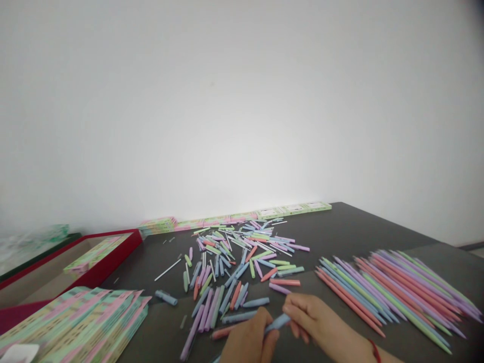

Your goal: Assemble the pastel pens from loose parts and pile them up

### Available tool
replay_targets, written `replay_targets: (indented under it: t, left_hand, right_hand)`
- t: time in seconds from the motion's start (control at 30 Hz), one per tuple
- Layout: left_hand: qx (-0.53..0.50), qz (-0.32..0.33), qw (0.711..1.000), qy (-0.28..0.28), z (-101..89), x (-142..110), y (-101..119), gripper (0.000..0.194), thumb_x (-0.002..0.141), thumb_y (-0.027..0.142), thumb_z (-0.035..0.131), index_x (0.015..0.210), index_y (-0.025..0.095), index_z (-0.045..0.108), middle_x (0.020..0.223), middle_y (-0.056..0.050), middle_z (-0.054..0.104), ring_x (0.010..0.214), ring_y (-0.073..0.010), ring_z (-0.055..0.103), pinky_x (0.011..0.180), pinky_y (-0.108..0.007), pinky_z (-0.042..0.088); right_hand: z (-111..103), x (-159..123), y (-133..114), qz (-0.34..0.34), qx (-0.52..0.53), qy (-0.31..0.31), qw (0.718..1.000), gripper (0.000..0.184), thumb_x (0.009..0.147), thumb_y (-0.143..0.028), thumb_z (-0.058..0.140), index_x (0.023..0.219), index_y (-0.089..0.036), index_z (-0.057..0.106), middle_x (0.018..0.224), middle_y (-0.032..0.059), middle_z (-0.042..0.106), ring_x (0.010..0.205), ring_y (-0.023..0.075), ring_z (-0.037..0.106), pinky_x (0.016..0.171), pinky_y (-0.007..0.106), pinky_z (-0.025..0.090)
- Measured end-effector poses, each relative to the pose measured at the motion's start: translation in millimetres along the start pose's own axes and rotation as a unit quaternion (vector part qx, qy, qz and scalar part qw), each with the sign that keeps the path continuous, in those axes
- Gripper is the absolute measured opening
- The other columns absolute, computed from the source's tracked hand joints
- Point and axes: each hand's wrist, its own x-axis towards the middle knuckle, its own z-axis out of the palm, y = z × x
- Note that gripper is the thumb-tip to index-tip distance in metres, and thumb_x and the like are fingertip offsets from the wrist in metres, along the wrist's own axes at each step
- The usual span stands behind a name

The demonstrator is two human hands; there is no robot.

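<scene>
My left hand (245, 339) and my right hand (315, 318) meet low in the view, both closed on one light blue pen piece (278, 322). Its middle shows between them, while the ends are hidden by my fingers. Just beyond my left hand lie another blue pen part (239, 317) and a coral pen part (223, 331), partly covered by that hand. A purple pen part (280, 288) rests beyond my right hand. Loose pen barrels and caps in blue, purple, green and coral, with thin white refills (167, 270) among them, spread across the table's middle.
Long pastel pens (412, 290) lie side by side at the right. Flat printed packs (83, 317) fan out at the lower left, near a red box (124, 252) holding a printed pack. More packs (227, 220) line the wall end of the dark table (363, 227).
</scene>
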Motion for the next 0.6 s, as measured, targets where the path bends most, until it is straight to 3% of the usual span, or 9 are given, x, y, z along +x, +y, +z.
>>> replay_targets:
  t: [0.1,0.17,0.2,0.3,0.4,0.6]
  left_hand:
    - [-0.002,-0.004,1.000,-0.002,0.9,0,0,0.015,0.085,0.018,0.038,0.091,0.019,0.052,0.082,-0.007,0.070,0.079,-0.0237,0.066,0.072,-0.030,0.042]
    - [-0.007,-0.014,1.000,0.001,1.0,1,-1,0.016,0.085,0.018,0.038,0.091,0.019,0.052,0.084,-0.007,0.070,0.081,-0.0235,0.066,0.072,-0.030,0.042]
    - [-0.008,-0.016,1.000,0.004,1.2,1,-1,0.016,0.085,0.018,0.037,0.091,0.019,0.052,0.085,-0.007,0.070,0.081,-0.0231,0.066,0.072,-0.030,0.042]
    - [0.011,-0.009,1.000,0.016,2.4,1,-2,0.016,0.085,0.019,0.038,0.090,0.020,0.053,0.082,-0.005,0.070,0.078,-0.0216,0.066,0.070,-0.028,0.041]
    - [0.037,0.009,0.999,0.032,3.2,1,-3,0.016,0.084,0.019,0.040,0.088,0.021,0.055,0.077,-0.004,0.069,0.072,-0.0204,0.065,0.065,-0.026,0.040]
    - [0.020,0.004,0.999,0.051,0.9,2,-6,0.018,0.086,0.019,0.036,0.089,0.022,0.054,0.072,-0.002,0.067,0.068,-0.0183,0.062,0.061,-0.024,0.037]
  right_hand:
    - [-3,0,-1,-0.018,-0.046,0.009,0.999,0.019,0.086,-0.028,0.049,0.069,-0.019,0.052,0.067,-0.0011,0.056,0.065,0.0141,0.051,0.061,0.023,0.036]
    - [-5,0,-3,-0.045,-0.040,0.023,0.998,0.004,0.080,-0.021,0.056,0.084,-0.021,0.056,0.084,0.0002,0.059,0.077,0.0157,0.053,0.068,0.024,0.038]
    - [-6,0,-3,-0.047,-0.025,0.021,0.998,0.011,0.079,-0.021,0.057,0.091,-0.021,0.056,0.088,0.0005,0.059,0.078,0.0157,0.053,0.068,0.024,0.039]
    - [-5,0,0,-0.016,0.010,-0.007,1.000,0.013,0.085,-0.032,0.053,0.084,-0.019,0.055,0.073,-0.0014,0.057,0.062,0.0130,0.050,0.058,0.023,0.037]
    - [-3,1,1,-0.007,-0.010,-0.014,1.000,0.029,0.089,-0.035,0.045,0.066,-0.019,0.050,0.056,-0.0037,0.048,0.052,0.0113,0.044,0.051,0.022,0.032]
    - [-16,2,-9,-0.043,-0.024,0.027,0.998,0.020,0.086,-0.035,0.052,0.073,-0.020,0.054,0.065,-0.0024,0.051,0.062,0.0132,0.046,0.057,0.023,0.032]
